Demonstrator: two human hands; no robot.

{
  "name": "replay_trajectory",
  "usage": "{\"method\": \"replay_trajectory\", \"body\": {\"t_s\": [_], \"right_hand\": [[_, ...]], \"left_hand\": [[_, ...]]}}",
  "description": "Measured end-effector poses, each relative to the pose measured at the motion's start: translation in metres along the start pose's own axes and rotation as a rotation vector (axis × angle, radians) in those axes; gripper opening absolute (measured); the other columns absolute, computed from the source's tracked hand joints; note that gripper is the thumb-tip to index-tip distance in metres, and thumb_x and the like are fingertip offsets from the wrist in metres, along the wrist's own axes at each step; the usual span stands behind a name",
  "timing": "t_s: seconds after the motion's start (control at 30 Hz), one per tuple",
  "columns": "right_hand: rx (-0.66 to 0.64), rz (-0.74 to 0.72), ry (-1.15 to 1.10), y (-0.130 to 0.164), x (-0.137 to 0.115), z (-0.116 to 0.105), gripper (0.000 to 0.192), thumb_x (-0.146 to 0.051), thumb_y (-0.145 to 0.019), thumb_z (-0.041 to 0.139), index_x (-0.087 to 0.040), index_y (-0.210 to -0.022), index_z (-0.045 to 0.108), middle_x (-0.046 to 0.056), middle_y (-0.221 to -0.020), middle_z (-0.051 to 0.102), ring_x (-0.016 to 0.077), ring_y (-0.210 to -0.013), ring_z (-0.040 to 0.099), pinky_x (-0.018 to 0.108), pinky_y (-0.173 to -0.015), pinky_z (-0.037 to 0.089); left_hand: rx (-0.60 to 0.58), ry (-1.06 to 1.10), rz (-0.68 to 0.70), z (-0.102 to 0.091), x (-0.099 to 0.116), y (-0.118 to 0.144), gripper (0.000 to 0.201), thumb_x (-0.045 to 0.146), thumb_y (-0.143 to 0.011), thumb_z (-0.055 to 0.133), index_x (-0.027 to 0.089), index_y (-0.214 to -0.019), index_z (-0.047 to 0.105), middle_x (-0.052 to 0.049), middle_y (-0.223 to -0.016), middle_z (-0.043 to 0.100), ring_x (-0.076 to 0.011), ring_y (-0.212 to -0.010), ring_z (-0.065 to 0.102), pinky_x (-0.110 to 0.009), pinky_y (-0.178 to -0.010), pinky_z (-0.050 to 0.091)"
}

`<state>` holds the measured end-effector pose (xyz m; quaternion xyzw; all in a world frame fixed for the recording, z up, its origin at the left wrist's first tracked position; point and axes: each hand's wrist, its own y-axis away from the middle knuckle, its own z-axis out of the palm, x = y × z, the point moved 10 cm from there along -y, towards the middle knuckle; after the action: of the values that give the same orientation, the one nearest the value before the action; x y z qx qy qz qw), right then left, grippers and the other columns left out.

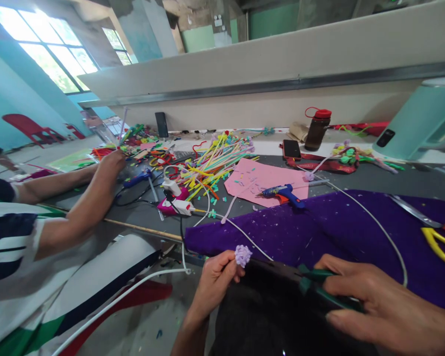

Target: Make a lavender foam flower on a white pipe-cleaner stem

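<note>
Here, in the head view, the right hand [385, 306] is cut off at the near edge, fingers closed around green-handled pliers [319, 289]. A cluttered grey table [393, 178] carries purple cloth [337, 232] beneath a pale wall. The left hand [215, 282] pinches a small lilac fuzzy flower [243, 255] at the near cloth edge.

Fuzzy lilac pompom [243, 255], matt purple felt cloth [341, 232], glossy blue plastic glue gun [284, 192], matt pink paper sheet [261, 178], smooth plastic straws [211, 160]
</note>
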<state>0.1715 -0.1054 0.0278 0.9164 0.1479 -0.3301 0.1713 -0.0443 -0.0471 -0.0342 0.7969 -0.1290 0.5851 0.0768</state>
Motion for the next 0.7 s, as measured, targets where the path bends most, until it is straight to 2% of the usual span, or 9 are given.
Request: {"method": "replay_trajectory", "body": {"t_s": [0.1,0.2,0.33,0.47,0.6,0.7], "right_hand": [[-0.046,-0.007,0.007,0.0,-0.004,0.004,0.015,-0.035,-0.072,0.058,-0.026,-0.075,0.069,0.002,-0.086,0.065,0.0255,-0.103,0.055,0.03,-0.081,0.047],[0.003,-0.014,-0.045,0.001,-0.002,0.004,0.012,-0.034,-0.069,0.06,-0.026,-0.071,0.069,0.001,-0.092,0.064,0.0257,-0.101,0.056,0.031,-0.083,0.046],[0.085,0.013,-0.11,0.003,0.009,0.005,0.013,-0.035,-0.067,0.062,-0.024,-0.071,0.068,0.002,-0.102,0.062,0.0271,-0.104,0.054,0.033,-0.086,0.045],[0.062,0.023,-0.106,0.003,0.011,0.011,0.011,-0.032,-0.067,0.062,-0.024,-0.068,0.068,0.002,-0.109,0.059,0.0267,-0.107,0.052,0.03,-0.086,0.045],[0.049,0.069,-0.053,0.004,0.018,0.015,0.016,-0.037,-0.068,0.061,-0.023,-0.071,0.068,0.003,-0.12,0.054,0.0299,-0.115,0.045,0.033,-0.091,0.042],[0.059,0.063,-0.073,0.005,0.02,0.016,0.015,-0.037,-0.068,0.061,-0.024,-0.071,0.068,0.003,-0.12,0.054,0.0303,-0.116,0.045,0.035,-0.093,0.04]], "left_hand": [[0.086,0.164,-0.136,-0.002,-0.017,0.0,0.02,0.033,-0.079,0.052,0.015,-0.073,0.058,0.0,-0.058,0.061,-0.0079,-0.045,0.05,-0.017,-0.04,0.032],[0.186,0.413,-0.223,-0.003,-0.032,0.001,0.021,0.036,-0.075,0.056,0.015,-0.073,0.055,0.002,-0.053,0.058,-0.0054,-0.038,0.045,-0.015,-0.034,0.028],[0.154,0.696,-0.291,0.01,-0.04,0.002,0.024,0.038,-0.072,0.059,0.014,-0.077,0.055,0.003,-0.045,0.054,-0.0039,-0.031,0.04,-0.013,-0.029,0.021],[0.098,0.761,-0.304,0.021,-0.038,0.003,0.024,0.037,-0.072,0.059,0.013,-0.075,0.055,0.003,-0.044,0.054,-0.0034,-0.029,0.039,-0.012,-0.027,0.019],[0.077,0.746,-0.308,0.027,-0.037,0.003,0.025,0.038,-0.072,0.059,0.013,-0.074,0.056,0.003,-0.043,0.054,-0.0033,-0.029,0.039,-0.012,-0.027,0.019],[0.084,0.721,-0.31,0.027,-0.037,0.004,0.025,0.038,-0.071,0.06,0.013,-0.074,0.056,0.003,-0.043,0.054,-0.0034,-0.03,0.04,-0.012,-0.028,0.02]]}}
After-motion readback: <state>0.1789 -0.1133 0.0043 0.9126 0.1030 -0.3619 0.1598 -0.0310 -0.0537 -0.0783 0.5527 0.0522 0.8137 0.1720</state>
